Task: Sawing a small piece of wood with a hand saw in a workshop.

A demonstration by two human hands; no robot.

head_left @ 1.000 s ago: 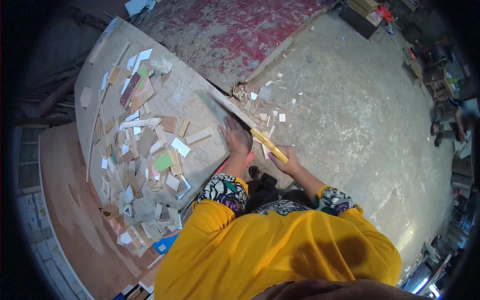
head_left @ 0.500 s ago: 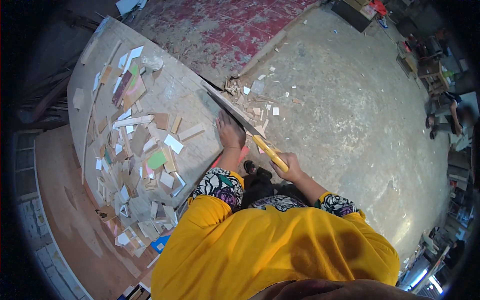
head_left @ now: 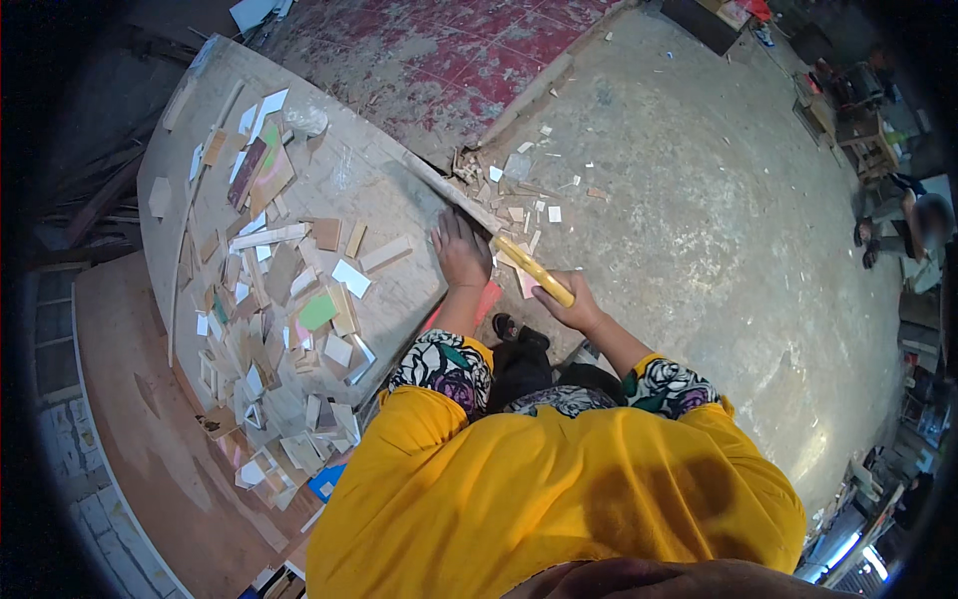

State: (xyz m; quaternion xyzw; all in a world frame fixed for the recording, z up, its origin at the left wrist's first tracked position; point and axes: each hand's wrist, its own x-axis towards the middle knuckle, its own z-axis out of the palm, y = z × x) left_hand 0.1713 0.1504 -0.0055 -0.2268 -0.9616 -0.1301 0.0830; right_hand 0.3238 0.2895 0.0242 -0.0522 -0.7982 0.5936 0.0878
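Observation:
My right hand [head_left: 569,302] is closed around the yellow handle [head_left: 529,265] of a hand saw at the near edge of the worktable [head_left: 399,210]. The saw's blade barely shows; it lies along a pale wooden strip [head_left: 446,188] at the table's right edge, and I cannot tell whether its teeth touch the wood. Close to the handle's front end, my left hand [head_left: 462,255] presses down with its fingers stretched out. What lies under that palm is hidden.
Wood offcuts [head_left: 274,329], a green piece [head_left: 317,311] and white pieces are heaped across the table's left half. Scraps [head_left: 519,215] litter the concrete floor to the right. A reddish board [head_left: 150,389] is at the left. Another person [head_left: 903,220] sits far right.
My right hand and the saw handle have moved forward, away from me. The dark blade, plainly seen before, is now almost out of sight. My left hand has stayed nearly in place.

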